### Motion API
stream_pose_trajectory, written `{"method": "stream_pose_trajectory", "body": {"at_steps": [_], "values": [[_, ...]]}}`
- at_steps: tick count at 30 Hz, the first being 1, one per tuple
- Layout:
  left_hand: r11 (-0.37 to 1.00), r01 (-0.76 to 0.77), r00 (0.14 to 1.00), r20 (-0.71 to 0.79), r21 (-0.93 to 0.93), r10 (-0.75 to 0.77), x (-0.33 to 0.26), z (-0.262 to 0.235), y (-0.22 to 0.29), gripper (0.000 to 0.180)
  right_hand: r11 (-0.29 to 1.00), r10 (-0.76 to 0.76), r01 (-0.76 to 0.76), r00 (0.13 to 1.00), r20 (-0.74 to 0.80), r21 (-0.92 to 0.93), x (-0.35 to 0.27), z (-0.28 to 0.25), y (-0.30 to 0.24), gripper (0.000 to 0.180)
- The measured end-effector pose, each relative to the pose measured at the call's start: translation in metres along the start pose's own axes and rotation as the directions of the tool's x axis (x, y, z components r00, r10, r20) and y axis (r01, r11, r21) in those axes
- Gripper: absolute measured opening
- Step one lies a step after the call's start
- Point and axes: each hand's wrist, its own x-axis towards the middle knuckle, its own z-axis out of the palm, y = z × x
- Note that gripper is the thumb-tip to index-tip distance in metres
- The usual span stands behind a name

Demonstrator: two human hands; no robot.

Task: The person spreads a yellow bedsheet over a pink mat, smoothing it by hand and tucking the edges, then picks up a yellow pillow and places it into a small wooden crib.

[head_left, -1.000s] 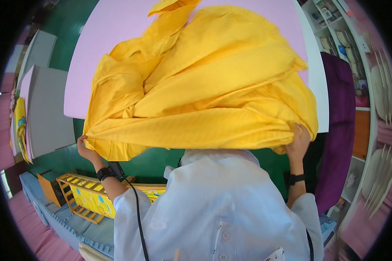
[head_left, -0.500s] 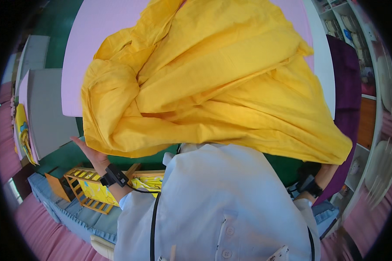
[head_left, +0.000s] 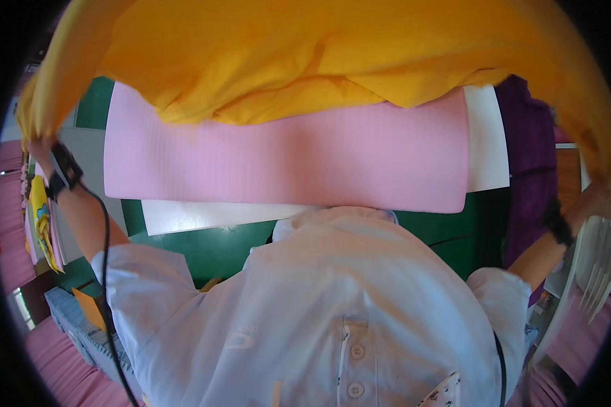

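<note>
Person's holding a big yellow garment (head_left: 305,54) spread wide up in the air, above the pink mat (head_left: 285,163) on the worktop. Left hand (head_left: 39,146) is pinching one edge, right hand (head_left: 594,200) gripping the other, arms stretched far apart. Purple cloth (head_left: 529,156) is lying off to the right.

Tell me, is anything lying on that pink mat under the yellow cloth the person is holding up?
Nothing visible does. The left hand and right hand hold the yellow cloth spread above the pink mat, whose visible part is bare. The cloth hides the mat's far end, so that part cannot be judged.
</note>
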Motion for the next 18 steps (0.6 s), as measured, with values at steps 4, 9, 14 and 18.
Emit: {"method": "stream_pose_trajectory", "body": {"at_steps": [4,9,14,18], "values": [[0.988,0.137,0.981,-0.151,0.075,-0.125,-0.062,-0.134,-0.041,0.039,0.996,-0.001,0.009,0.995,0.096,-0.085,-0.091,-0.036,-0.011,0.018],[0.851,0.521,0.809,-0.275,-0.073,-0.519,-0.135,-0.174,-0.133,0.040,0.934,0.120,0.172,0.676,0.727,-0.314,-0.167,-0.063,-0.088,0.033],[0.785,0.615,0.768,-0.283,0.072,-0.575,-0.182,-0.274,-0.111,0.042,0.841,0.542,-0.321,0.473,0.695,-0.436,-0.250,-0.063,-0.093,0.041],[0.788,0.511,0.858,-0.256,0.344,-0.444,-0.209,-0.244,-0.141,0.044,0.399,0.846,-0.843,0.186,0.501,-0.360,-0.269,-0.092,-0.083,0.024]]}}
